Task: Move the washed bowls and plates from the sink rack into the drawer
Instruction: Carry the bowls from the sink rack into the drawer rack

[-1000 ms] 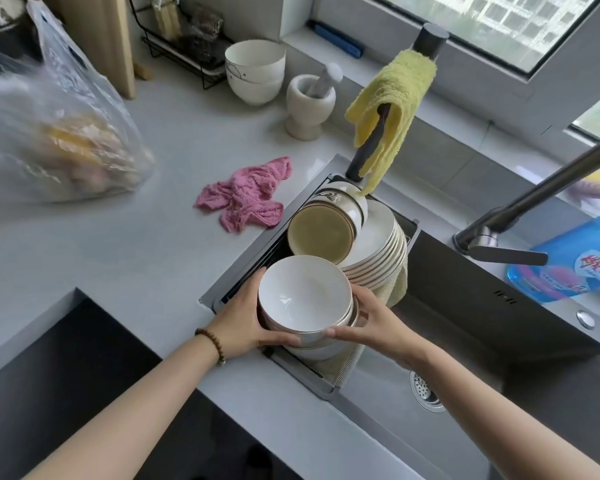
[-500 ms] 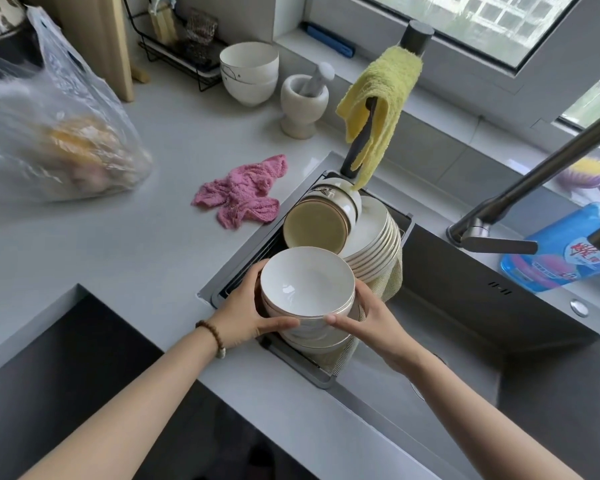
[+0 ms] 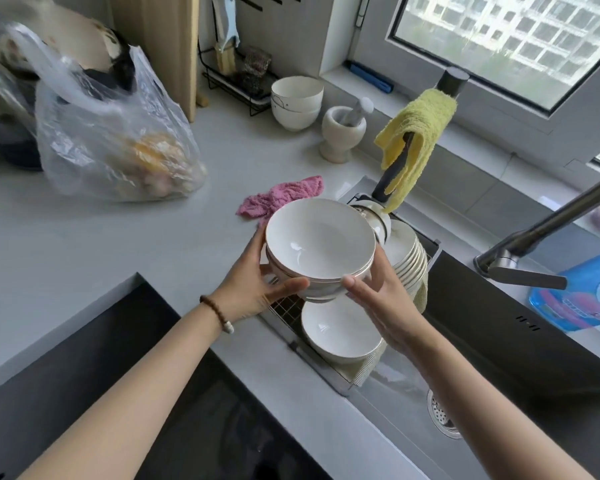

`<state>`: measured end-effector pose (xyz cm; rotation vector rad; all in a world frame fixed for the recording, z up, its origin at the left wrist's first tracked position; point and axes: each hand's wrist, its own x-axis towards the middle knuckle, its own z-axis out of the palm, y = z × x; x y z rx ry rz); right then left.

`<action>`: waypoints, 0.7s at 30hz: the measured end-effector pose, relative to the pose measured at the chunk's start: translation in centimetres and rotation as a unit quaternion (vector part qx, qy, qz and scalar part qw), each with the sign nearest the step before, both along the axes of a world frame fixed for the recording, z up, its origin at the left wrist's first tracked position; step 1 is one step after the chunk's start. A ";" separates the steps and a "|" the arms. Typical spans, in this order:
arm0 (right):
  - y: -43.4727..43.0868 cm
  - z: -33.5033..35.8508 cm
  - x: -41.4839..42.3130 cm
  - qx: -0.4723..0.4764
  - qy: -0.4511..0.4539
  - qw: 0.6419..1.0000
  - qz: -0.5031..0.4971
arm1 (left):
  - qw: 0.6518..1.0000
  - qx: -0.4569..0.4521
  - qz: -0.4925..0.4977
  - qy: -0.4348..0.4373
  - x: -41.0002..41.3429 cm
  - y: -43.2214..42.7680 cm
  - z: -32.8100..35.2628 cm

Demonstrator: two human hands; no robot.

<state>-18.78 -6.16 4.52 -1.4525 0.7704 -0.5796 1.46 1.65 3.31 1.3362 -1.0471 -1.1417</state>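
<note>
Head view.

Guide: Your left hand and your right hand each clasp one side of the stack of bowls. The thumbs lie across the near wall and the fingers curl round the sides. The stack is in the air above the rack, apart from the single bowl at the rack's near end.

Checker: Confirmed. The plates stand on edge in the rack behind the stack, and a tipped bowl leans beside them. The drawer is not in view.

Guide: The step in hand appears to be the carry to the drawer. Hold the top rim level so that the nested bowls do not slide on one another. Bring your fingers under the lowest bowl where you can, because washed glaze is likely to be slick.

Checker: Clear the tap and the yellow cloth on your right before you turn. Route the stack over the tabletop, not over the sink. Both hands are occupied, so if the drawer is closed, set the stack on the tabletop first.

Guide: One upright bowl, the tipped bowl and all the plates are in the rack, so the task looks to be at an early stage.
</note>
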 end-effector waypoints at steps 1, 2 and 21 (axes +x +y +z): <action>0.2 0.8 1.0 0.017 -0.019 1.000 0.017 | 1.000 -0.007 0.015 0.001 0.6 0.7 0.8; 0.4 1.5 2.2 0.032 -0.040 0.998 0.039 | 0.999 -0.013 0.031 0.006 1.2 1.5 1.6; 35.2 3.0 24.3 0.196 -0.043 0.894 0.401 | 0.862 -0.038 0.490 0.126 12.1 45.5 5.6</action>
